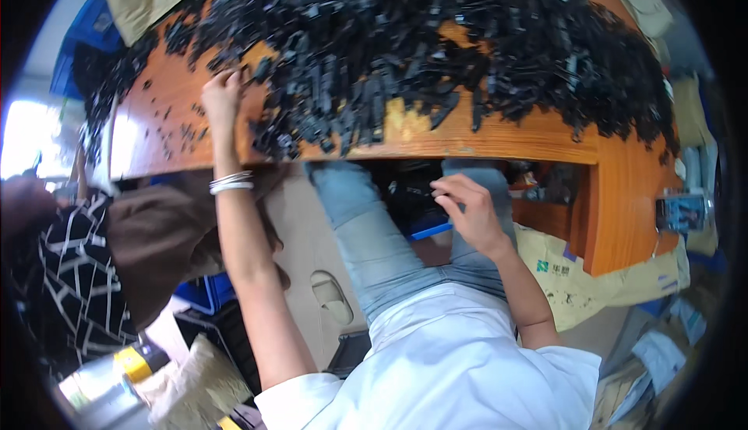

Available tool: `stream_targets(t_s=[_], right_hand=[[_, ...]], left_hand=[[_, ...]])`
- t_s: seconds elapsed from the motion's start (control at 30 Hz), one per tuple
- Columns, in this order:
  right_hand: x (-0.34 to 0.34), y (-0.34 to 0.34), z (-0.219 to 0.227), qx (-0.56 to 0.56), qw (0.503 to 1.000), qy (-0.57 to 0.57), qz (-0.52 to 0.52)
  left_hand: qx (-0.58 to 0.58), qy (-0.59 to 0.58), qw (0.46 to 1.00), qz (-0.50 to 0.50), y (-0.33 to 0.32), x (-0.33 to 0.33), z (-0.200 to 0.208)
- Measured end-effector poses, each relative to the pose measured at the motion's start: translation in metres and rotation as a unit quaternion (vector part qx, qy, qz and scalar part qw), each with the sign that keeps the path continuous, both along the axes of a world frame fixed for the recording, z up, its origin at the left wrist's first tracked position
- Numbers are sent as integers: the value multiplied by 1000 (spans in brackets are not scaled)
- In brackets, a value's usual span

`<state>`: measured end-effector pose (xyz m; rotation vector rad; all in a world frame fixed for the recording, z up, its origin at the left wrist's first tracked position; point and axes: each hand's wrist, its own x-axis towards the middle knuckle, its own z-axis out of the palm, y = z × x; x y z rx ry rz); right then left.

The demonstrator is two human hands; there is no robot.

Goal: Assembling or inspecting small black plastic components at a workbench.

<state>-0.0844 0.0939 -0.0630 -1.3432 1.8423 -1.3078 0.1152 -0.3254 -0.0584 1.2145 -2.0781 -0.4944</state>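
A large heap of thin black strips, which look like plastic, lies across the wooden table. My left hand reaches over the table at the left edge of the heap. Its fingers are closed together beside the strips, and whatever they hold cannot be made out. White bands circle that wrist. Over my lap, short of the table's front edge, hovers my right hand. Its fingers curl toward the thumb, the tips close together, and anything between them is too small to tell.
Small black bits are scattered at the table's left end. Another person in a patterned garment sits at the left. A pale printed sack lies under the table at the right. A slipper rests on the floor. A blue crate stands far left.
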Motion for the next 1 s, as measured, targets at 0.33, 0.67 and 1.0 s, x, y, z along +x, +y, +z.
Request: stream_targets(t_s=[0.33, 0.67, 1.0], right_hand=[[-76, 42, 25, -56, 909, 159, -381], [-125, 66, 9, -42, 821, 309, -478], [-53, 39, 64, -151, 970, 177, -71]], left_hand=[[-126, -158, 979, 15, -3, -21, 11], [275, 207, 890, -299, 258, -109, 73], [454, 217, 770, -393, 327, -134, 55]])
